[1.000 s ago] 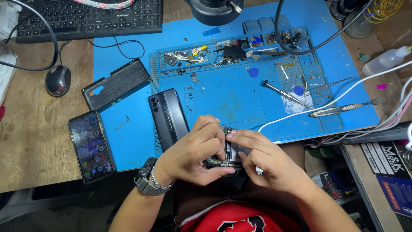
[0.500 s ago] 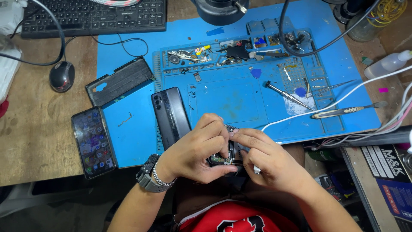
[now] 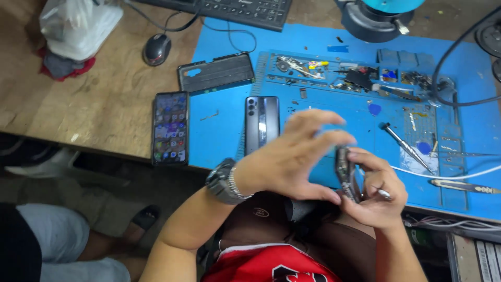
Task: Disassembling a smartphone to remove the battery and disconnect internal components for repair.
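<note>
I hold a small opened phone body edge-on near the table's front edge, over my lap. My right hand grips it from the right and below, fingers curled around its frame. My left hand, with a metal wristwatch on the wrist, has its thumb against the phone's lower left side while its fingers are lifted and spread, blurred by motion. Most of the phone's inside is hidden by my fingers.
A blue work mat covers the wooden table. On it lie a dark phone back, a black phone case, tweezers and small parts in tray slots. A lit phone, a mouse, a keyboard and cables are nearby.
The camera has shifted so the table sits further right and appears closer. My left hand's fingers have lifted off the phone and spread; the right hand still holds it.
</note>
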